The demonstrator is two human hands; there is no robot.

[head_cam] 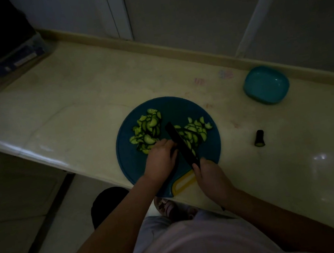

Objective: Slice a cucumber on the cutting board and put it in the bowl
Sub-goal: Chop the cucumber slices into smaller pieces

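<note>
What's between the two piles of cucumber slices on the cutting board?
In the head view, the knife, gripped by the right hand, lies between the left pile and the right pile.

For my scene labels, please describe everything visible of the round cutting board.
The cutting board is round and dark blue, plastic by its look, with a yellow-rimmed grip slot at its near edge. It lies on the pale counter, at its front edge. Two heaps of cucumber slices lie on it. The left hand reaches over it; the right hand holds a black knife above it.
</note>
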